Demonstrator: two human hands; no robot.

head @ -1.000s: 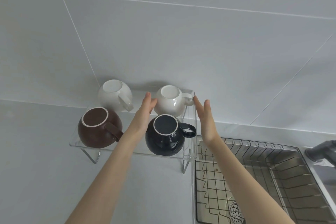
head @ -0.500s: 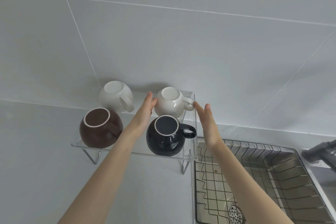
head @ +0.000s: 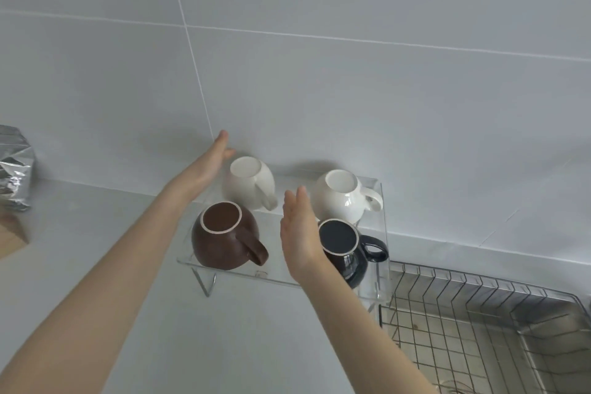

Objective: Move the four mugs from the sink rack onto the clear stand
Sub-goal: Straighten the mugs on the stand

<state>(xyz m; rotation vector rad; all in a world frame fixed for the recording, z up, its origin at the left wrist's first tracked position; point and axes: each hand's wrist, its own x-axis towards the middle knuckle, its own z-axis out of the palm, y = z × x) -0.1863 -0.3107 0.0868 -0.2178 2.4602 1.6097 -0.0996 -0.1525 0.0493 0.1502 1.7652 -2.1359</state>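
Note:
Four mugs stand upside down on the clear stand (head: pixel 224 269): a brown mug (head: pixel 224 237) front left, a dark navy mug (head: pixel 347 251) front right, a white mug (head: pixel 249 184) back left and a second white mug (head: pixel 342 197) back right. My left hand (head: pixel 209 163) is flat with fingers extended, just left of the back-left white mug. My right hand (head: pixel 299 233) is also flat and empty, held between the brown mug and the navy mug. The wire sink rack (head: pixel 479 323) at the lower right holds no mugs.
A tiled wall rises directly behind the stand. A silver foil bag (head: pixel 14 169) and a wooden block (head: pixel 11 235) sit at the left edge on the grey counter (head: pixel 96 233). The sink with the rack lies right of the stand.
Both hands shifted left: the left from between the mug pairs to the left of the back-left white mug, the right from the stand's right side to its middle. The camera view panned left.

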